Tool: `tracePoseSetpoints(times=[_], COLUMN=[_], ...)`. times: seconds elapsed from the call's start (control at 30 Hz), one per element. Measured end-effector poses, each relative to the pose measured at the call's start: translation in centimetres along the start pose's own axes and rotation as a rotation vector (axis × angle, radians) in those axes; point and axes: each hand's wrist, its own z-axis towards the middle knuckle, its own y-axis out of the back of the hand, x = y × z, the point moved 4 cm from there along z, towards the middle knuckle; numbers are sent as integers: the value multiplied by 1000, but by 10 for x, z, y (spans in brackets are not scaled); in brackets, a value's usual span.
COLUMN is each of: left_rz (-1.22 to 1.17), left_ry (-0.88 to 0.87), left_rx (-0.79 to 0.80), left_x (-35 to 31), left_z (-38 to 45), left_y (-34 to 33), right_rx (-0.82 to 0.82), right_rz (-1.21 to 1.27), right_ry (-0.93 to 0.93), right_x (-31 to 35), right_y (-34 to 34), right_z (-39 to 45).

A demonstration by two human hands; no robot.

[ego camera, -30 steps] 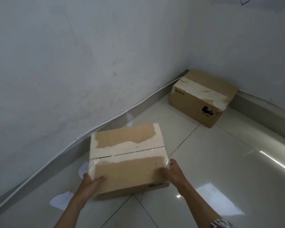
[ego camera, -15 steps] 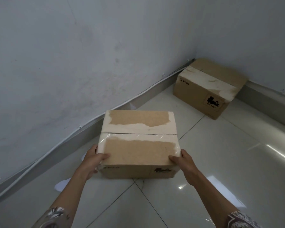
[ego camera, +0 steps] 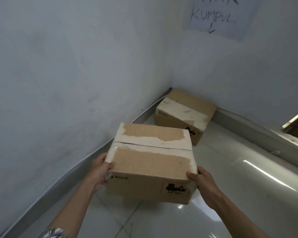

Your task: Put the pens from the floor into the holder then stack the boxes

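Two boxes remain unstacked: we grip the near box (ego camera: 151,162) at centre frame, left hand (ego camera: 100,170) and right hand (ego camera: 202,182) clasping its sides; the corner box (ego camera: 184,114) waits upper right. No pens visible.

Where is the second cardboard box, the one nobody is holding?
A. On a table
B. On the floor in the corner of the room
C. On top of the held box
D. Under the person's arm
B: the far box sits on the floor where the two walls meet, beyond the held box.
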Motion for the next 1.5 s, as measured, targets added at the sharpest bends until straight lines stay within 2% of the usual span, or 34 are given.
tracePoseSetpoints(times=[0.33, 0.53, 0.9, 1.03, 1.3, 1.5], left_rz=[-58, -69, -13, 26, 94, 163], left_ry=[-251, -314, -362, -412, -439, -380], left_rx=[109, 154, 232, 186, 173, 274], left_x=[-194, -247, -267, -259, -246, -252], left_z=[38, 98, 208, 231, 237, 223], left_y=[-88, -156, -235, -243, -250, -241], right_rx=[-86, -139, -238, -241, -339, -368], right_rz=[230, 303, 284, 265, 263, 203], right_ry=[107, 175, 263, 279, 270, 236], right_x=[134, 172, 181, 180, 186, 193], right_y=[58, 91, 112, 102, 89, 90], right_z=[34, 101, 206, 221, 228, 226])
